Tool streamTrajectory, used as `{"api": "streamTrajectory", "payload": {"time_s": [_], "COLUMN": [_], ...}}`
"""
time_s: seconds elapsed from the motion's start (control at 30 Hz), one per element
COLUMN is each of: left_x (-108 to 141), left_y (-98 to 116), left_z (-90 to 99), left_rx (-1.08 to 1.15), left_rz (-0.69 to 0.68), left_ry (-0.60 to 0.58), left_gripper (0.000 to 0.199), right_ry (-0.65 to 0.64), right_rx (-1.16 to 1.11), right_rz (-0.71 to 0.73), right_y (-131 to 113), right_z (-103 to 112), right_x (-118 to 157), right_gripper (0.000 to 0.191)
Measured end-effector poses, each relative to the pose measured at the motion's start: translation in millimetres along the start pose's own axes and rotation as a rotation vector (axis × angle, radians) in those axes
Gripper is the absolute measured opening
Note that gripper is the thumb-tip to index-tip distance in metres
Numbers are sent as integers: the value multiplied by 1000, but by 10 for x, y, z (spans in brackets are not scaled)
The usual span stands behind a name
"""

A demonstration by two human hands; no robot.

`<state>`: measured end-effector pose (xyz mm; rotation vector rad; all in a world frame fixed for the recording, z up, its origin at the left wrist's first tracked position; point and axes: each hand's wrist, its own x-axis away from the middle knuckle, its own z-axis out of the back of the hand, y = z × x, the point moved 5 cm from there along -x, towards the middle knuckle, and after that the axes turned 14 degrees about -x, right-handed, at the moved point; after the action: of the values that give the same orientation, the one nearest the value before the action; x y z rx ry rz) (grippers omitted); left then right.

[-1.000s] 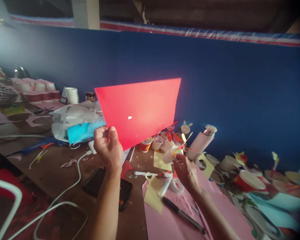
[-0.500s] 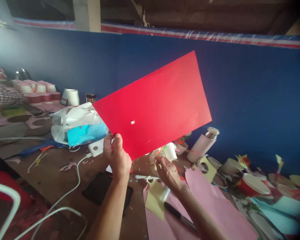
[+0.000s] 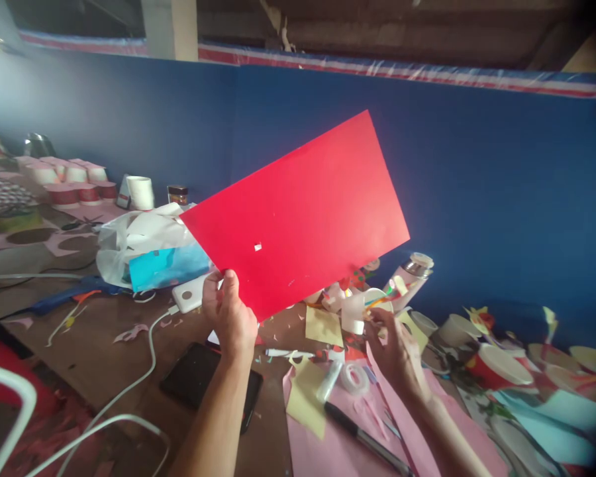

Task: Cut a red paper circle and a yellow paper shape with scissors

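Observation:
My left hand [image 3: 231,315] grips a large red sheet of card [image 3: 298,212] by its lower left corner, thumb on the near face. The sheet is raised at a tilt above the table and bears a small white spot. To the right, my right hand [image 3: 395,348] has its fingers closed at a white paper cup [image 3: 380,303] with thin coloured strips at it; the fingers partly cover the hold. Beside that cup, on its left, is another white paper cup [image 3: 352,313]. A yellow paper piece [image 3: 324,326] lies just left of the cups.
A white thermos [image 3: 412,278] leans behind the cups. Pink paper [image 3: 338,437], a black marker [image 3: 365,437] and a tape roll [image 3: 353,378] lie in front. A black phone [image 3: 191,374], white cable [image 3: 151,351] and plastic bag [image 3: 114,245] are leftward; several decorated cups [image 3: 501,368] stand right.
My right hand has moved right with the paper cup, uncovering the yellow paper and the tape roll. The red sheet has shifted slightly left and remains in my left hand.

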<state>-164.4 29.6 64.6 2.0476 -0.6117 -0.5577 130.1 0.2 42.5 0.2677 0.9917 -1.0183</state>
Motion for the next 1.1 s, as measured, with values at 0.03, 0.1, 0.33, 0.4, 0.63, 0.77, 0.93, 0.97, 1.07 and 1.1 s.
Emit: {"api": "streamTrajectory", "payload": {"time_s": [0.03, 0.1, 0.33, 0.4, 0.63, 0.77, 0.93, 0.97, 1.07, 1.1], "left_x": [1, 3, 14, 20, 27, 1, -58, -67, -80, -81], "left_y": [3, 11, -8, -24, -122, -156, -135, -126, -114, -114], "left_z": [6, 19, -18, -25, -30, -40, 18, 23, 25, 28], "left_rx": [-23, -75, 19, 41, 64, 76, -3, -3, 8, 7], "left_rz": [-4, -10, -4, 13, 104, 98, 68, 51, 25, 24], "left_ry": [10, 35, -8, -15, -55, -77, 5, 6, -5, -1], "left_gripper": [17, 16, 18, 18, 19, 20, 16, 15, 15, 15], "right_ry": [7, -8, -231, -250, -270, -280, -288, -290, -297, -303], "right_rx": [-1, -20, -138, -146, -149, -135, -79, -61, 9, 36], "right_rz": [-2, 7, 70, 75, 87, 73, 61, 53, 2, -21], "right_y": [-42, -175, -486, -427, -238, -202, -125, -117, -131, -149], "right_z": [29, 22, -606, -811, -1172, -1198, -1216, -1231, -1286, -1304], "right_x": [-4, -4, 58, 75, 84, 37, 36, 38, 8, -16], "right_gripper": [14, 13, 14, 16, 20, 20, 22, 23, 24, 24]}}
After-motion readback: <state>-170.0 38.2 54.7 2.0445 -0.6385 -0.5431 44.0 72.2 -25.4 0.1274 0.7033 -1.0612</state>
